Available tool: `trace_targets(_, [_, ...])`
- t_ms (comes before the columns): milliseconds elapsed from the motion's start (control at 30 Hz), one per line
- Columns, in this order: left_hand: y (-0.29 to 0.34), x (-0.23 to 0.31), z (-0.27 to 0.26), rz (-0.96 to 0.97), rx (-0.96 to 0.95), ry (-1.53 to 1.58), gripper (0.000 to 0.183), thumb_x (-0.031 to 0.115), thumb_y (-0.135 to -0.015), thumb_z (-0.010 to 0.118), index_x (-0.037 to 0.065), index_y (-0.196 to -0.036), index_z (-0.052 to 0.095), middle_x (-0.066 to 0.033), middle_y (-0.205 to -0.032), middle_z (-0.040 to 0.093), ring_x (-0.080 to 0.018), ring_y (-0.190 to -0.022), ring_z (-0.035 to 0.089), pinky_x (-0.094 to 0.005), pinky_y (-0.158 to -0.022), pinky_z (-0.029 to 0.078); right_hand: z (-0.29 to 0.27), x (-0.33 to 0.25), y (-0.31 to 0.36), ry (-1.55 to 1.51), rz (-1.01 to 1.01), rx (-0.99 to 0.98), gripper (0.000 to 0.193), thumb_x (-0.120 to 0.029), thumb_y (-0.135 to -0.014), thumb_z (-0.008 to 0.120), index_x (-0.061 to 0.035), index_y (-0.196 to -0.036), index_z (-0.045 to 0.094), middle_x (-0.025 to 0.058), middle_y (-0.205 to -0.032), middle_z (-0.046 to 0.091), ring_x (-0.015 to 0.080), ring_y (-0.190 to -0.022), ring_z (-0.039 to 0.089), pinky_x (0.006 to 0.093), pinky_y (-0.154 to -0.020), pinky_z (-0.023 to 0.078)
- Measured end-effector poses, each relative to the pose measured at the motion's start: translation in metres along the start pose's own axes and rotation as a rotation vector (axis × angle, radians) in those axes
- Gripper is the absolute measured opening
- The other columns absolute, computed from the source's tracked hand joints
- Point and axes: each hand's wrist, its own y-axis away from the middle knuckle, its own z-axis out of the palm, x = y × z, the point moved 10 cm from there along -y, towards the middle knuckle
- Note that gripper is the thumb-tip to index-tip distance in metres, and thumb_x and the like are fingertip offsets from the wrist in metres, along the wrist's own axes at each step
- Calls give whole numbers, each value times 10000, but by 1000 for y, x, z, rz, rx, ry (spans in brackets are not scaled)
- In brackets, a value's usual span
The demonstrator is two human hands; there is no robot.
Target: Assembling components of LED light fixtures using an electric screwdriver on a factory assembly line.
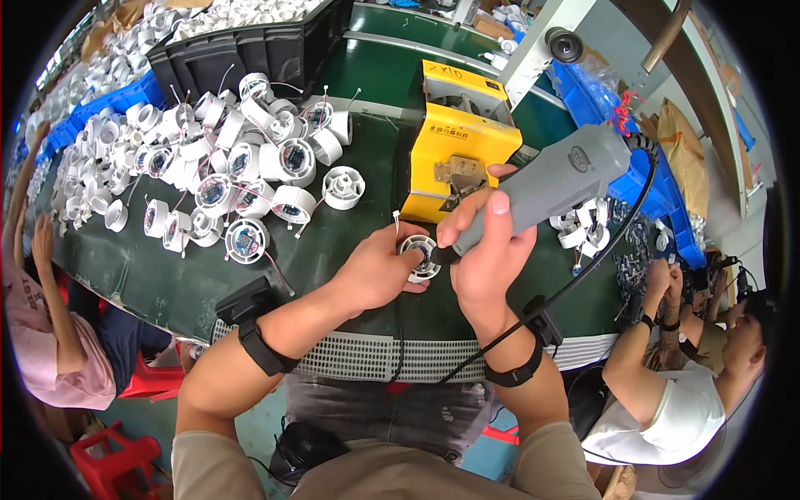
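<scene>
My left hand is closed around a round white plastic fan housing with a dark circuit board inside, just above the green bench. A thin wire with a small white plug stands up from it. In my right hand is a grey electric screwdriver, tilted so that its dark nose meets the housing's right side. The bit itself is hidden. A black cable runs from the tool's back end down past my right forearm. Right behind my hands stands a yellow screw feeder with a metal front piece.
A large heap of white fan housings with loose wires covers the left bench, before a black crate. More housings lie right, beside blue bins. Co-workers sit on both sides. A red stool stands lower left.
</scene>
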Motion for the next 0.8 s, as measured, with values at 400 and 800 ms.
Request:
trace_targets(400, [-4,2,-1,36,32,-4,280,48,-918,489,-69,-1172,503,-136,-1038,599,-204,-817,660,-299,-710,589,2,8,3,-69,8,-100,360,-267,-958,483,-1,-1177,376,67,-650,480,153,-481,495,276,-471,446])
trace_targets(800, [110,147,-116,728,1228,-1058,788,187,-804,691,-19,-1424,251,-280,-1416,307,-439,-1071,541,-455,-900,463,-138,16,-71,1347,-181,-34,463,-45,-735,629,-50,-1193,565,198,-1151,583,399,-1031,547,439,-942,427])
